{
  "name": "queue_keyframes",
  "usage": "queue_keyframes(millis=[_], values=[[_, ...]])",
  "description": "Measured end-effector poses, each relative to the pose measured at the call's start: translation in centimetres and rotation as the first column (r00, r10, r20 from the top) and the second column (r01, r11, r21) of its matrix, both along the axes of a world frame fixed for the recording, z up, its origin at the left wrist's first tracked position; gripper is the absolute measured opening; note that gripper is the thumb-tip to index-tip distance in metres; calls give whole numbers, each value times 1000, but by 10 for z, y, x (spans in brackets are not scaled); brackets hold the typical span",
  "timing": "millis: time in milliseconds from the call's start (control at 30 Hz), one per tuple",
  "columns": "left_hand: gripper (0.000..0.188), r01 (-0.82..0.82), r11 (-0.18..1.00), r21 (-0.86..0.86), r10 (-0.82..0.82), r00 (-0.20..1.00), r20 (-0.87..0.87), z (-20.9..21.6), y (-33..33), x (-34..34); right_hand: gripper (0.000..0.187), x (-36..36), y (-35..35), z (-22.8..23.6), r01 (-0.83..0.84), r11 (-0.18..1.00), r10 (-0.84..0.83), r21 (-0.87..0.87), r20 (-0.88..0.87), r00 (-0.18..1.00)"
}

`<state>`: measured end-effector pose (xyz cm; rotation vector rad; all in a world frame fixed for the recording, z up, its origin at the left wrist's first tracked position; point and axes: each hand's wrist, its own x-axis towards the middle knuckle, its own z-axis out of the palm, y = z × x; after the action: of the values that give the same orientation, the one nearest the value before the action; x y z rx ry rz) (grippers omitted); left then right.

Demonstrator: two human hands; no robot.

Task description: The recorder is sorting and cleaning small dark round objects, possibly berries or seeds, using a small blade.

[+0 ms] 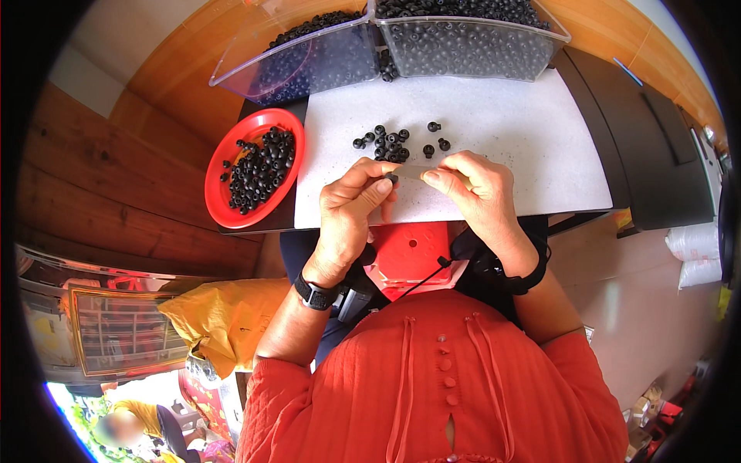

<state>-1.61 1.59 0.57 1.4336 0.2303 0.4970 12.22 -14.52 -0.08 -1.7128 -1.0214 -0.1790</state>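
Observation:
Between finger and thumb, my left hand point(349, 207) pinches a small black rubber-like part point(392, 178) above the near edge of the white work surface point(540, 154). My right hand point(485, 199) is closed on a thin, flat, greyish blade-like strip point(413, 172). The strip's far end meets the black part at my left fingertips; whether it cuts in is too small to tell. Just beyond my hands lies a loose cluster of similar black knobbed parts point(394, 139), with a few single ones point(434, 126) to its right.
A red plate point(213, 181) of small black pieces sits at the table's left. Two clear bins point(463, 46) full of black parts line the back. A red perforated object point(413, 251) is below the near edge. A yellow bag point(224, 312) stands lower left; another person point(143, 424) sits beyond.

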Motion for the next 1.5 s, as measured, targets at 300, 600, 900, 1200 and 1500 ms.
queue_keyframes(millis=[300, 600, 900, 1200, 1500], values=[[22, 17, 998, -62, -20, 999, -50, 4, 1, -1, 24, 2, 1, -3, -22, 999, 21, 31, 34, 999], [28, 52, 990, -133, -42, 996, 81, 8, -9, 1, 23, 3, 3, -7, -37, 996, 33, 80, 44, 998], [25, 27, 977, -210, -9, 996, 84, 3, -12, 3, 23, 4, 2, -6, -56, 996, 52, 73, 60, 997], [21, -102, 995, -5, 102, 991, 81, 19, -2, -10, 19, 1, -2, -7, -128, 973, 153, 192, -122, 981], [23, -393, 268, 880, 557, 808, 191, 34, 106, -55, 15, -2, -6, 2, -123, 977, 133, 176, -45, 990]])
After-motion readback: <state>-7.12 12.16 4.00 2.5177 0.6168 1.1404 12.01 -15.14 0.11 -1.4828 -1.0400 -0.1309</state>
